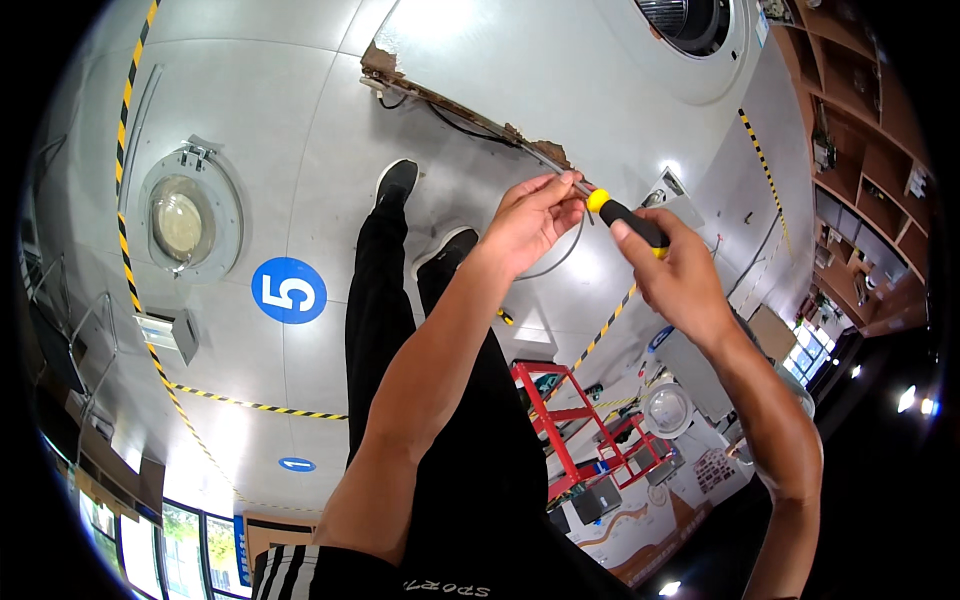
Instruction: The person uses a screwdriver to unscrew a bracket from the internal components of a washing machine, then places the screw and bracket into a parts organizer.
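Note:
A white front-loading washing machine (570, 85) fills the top, its door opening (690, 22) at the upper right. Rust and broken patches run along its lower edge, where a black cable (470, 131) hangs. My right hand (685, 275) is closed round the black-and-yellow handle of a screwdriver (625, 217). The shaft points up and left, along the rusty edge. Near the handle, the thumb and fingers of my left hand (525, 225) pinch around the shaft. The tip is hard to make out against the edge. A thin grey hose or cable (568, 258) loops below my fingers.
A round washer door (228, 225) lies on the floor at left, near a white box-shaped part (172, 334). Another yellow-and-black tool (506, 317) lies by my legs. A red tool cart (560, 440) stands lower right; brown shelves (850, 130) line the right.

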`<control>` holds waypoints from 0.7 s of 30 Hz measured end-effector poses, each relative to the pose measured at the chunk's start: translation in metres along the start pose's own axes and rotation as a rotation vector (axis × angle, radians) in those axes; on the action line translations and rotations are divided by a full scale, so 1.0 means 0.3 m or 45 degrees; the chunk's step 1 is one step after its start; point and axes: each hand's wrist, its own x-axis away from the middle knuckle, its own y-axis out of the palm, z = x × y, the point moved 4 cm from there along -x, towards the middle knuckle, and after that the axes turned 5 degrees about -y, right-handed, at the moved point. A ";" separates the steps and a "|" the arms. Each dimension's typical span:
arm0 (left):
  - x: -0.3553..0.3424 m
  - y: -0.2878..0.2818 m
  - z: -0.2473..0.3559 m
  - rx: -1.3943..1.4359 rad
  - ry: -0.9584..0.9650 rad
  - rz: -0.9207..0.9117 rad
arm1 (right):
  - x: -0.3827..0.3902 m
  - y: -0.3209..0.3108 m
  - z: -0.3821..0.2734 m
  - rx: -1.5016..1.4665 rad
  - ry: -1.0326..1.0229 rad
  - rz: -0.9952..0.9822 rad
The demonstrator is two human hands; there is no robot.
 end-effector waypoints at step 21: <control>-0.007 0.006 -0.012 -0.026 -0.031 0.178 | -0.009 0.045 -0.119 1.378 -0.782 -0.039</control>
